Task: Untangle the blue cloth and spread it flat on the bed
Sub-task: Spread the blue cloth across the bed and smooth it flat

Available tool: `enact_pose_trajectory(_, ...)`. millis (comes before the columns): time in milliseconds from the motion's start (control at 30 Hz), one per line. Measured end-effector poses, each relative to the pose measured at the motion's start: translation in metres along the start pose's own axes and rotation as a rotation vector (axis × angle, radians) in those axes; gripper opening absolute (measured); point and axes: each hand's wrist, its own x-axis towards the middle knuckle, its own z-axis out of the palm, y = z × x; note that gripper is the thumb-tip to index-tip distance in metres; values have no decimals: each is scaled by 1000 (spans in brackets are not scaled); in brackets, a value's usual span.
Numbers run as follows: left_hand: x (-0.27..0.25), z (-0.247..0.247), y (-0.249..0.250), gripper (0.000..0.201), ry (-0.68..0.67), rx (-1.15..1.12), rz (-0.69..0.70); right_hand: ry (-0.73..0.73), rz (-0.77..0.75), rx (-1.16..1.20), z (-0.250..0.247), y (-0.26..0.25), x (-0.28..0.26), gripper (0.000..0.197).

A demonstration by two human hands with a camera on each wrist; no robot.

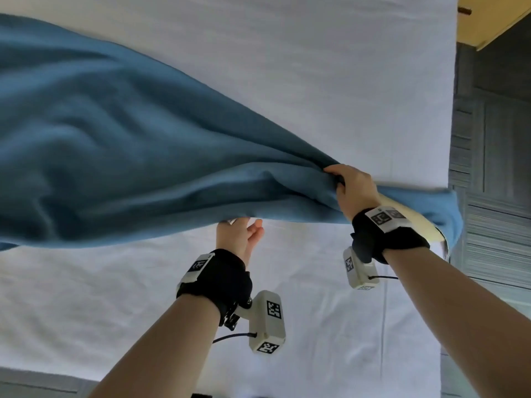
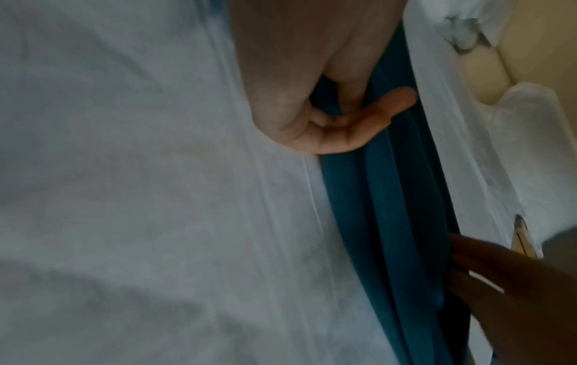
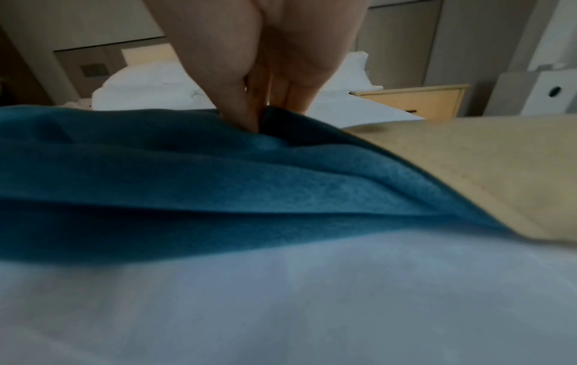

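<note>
Blue cloth (image 1: 120, 145) billows past nine o'clock, cut off; right hand (image 1: 355, 188) clutches its edge, left hand (image 1: 240, 239) fingertips hidden beneath, grasping folds.

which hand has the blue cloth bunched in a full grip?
The right hand: its fingers curl over gathered soft blue cloth. The left hand only meets the near edge from below.
</note>
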Motion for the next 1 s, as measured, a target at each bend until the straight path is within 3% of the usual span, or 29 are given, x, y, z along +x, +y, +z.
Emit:
enact_pose_trajectory(133, -1, 6, 2, 20, -3, -94, -39, 11, -96, -8, -8, 6, -5, 29)
enact_pose_trajectory(233, -3, 9, 5, 18, -63, -27, -54, 33, -122, -112, -13, 6, -9, 32)
enact_pose_trajectory(367, -6, 5, 6, 22, -82, 109, -47, 101, 158, -194, -20, 12, -17, 40)
enact_pose_trajectory(467, -11, -7, 5, 15, -72, 204, -23, -50, 357, -347, -22, 19, -29, 32)
enact_pose_trajectory(567, -13, -20, 2, 6, -85, 341, -25, 18, 376, -318, -20, 17, -41, 26)
enact_pose_trajectory(767, -29, -57, -26, 10, -73, 725, -121, 219, 543, -175, -62, 27, -39, 21)
enact_pose_trajectory(867, -29, -63, -35, 12, -56, 691, -113, 309, 504, -167, -82, 36, -22, 28)
enact_pose_trajectory(1000, -24, -49, -37, 12, -52, 442, -43, 120, 483, -298, -72, 40, -28, 20)
